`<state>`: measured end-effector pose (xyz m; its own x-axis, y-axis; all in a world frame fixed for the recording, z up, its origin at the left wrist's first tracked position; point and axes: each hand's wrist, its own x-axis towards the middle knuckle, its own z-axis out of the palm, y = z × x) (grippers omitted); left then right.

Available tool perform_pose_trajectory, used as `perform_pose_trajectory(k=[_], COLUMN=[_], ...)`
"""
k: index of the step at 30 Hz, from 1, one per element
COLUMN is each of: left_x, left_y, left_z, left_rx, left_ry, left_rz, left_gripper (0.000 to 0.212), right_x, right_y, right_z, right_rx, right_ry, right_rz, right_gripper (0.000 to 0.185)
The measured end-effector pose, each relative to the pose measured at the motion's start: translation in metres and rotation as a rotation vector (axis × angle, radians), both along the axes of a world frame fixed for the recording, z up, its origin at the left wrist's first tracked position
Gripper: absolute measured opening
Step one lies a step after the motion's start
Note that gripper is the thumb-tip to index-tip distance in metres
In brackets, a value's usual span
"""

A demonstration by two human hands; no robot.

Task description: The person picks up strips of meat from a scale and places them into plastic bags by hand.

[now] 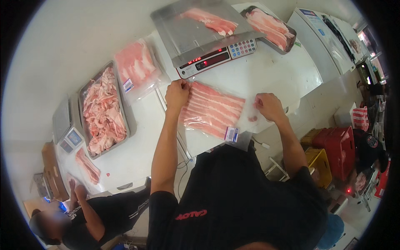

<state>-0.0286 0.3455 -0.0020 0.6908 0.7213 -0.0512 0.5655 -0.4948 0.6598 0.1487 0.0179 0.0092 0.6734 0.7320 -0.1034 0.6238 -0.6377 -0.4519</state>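
A clear plastic bag of sliced pork belly point(214, 109) lies flat on the white worktop before me, with a label near its lower right corner. My left hand point(178, 93) pinches the bag's upper left corner. Right of the bag, my right hand point(265, 104) is held with its fingers curled; whether something is between them I cannot tell. Small meat scraps point(252, 118) lie beside it. Behind the bag, a digital scale point(215, 61) carries a steel tray point(178, 34) with pork strips point(212, 20). Another labelled bag of sliced meat point(136, 65) lies to the left.
A steel tray of meat pieces point(103, 112) stands left, with a second scale point(70, 137) beyond it. A tray of pork slabs point(270, 28) is at the back right. A co-worker point(93, 215) is at the lower left; crates point(334, 150) stand right.
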Motion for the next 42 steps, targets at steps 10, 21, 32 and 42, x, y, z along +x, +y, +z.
perform_pose_trajectory(k=[10,21,32,42], left_x=[-0.028,-0.184,-0.133,-0.078], left_y=[-0.025,-0.048,-0.096,-0.085], left_z=[0.032,0.032,0.067,0.084], left_rx=[0.156,0.300,0.131,0.107], left_ry=[-0.409,-0.278,-0.464,-0.640], left_rz=[0.070,0.083,-0.082,-0.220], left_gripper=[0.012,0.025,0.034,0.031], right_x=[0.002,-0.037,0.214,0.201], right_y=[-0.002,0.008,0.277,0.294], right_z=[0.094,0.121,0.087,0.103], right_rx=[0.223,0.132,0.138,-0.023], right_ry=[0.154,0.265,-0.273,0.106], right_rz=[0.171,0.753,0.326,0.398], right_gripper=[0.016,0.013,0.062,0.025])
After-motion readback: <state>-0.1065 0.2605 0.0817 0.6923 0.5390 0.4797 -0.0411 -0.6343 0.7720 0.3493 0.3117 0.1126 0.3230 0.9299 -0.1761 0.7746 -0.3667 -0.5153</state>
